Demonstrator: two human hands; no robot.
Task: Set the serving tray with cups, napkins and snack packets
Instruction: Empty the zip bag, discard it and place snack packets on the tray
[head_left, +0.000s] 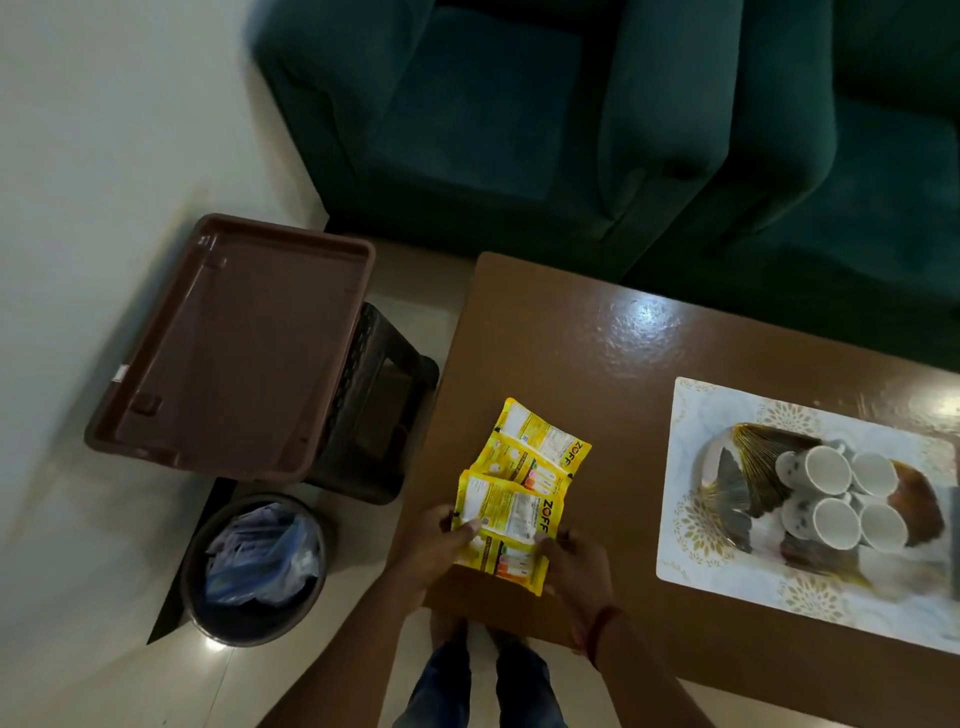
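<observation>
Left hand: pinches the left edge of the near packet, thumb on top.
Right hand: grips the same packet's right edge.
Far packet: lies flat on the table, just beyond the held one.
Cups: four white ones, clustered on a patterned tray at the table's right.
Brown tray: on a stool, left of the table.
Bin: on the floor below the stool.

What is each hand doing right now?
Left hand: pinching the left edge of the near yellow packet.
Right hand: gripping that packet's right edge.
</observation>
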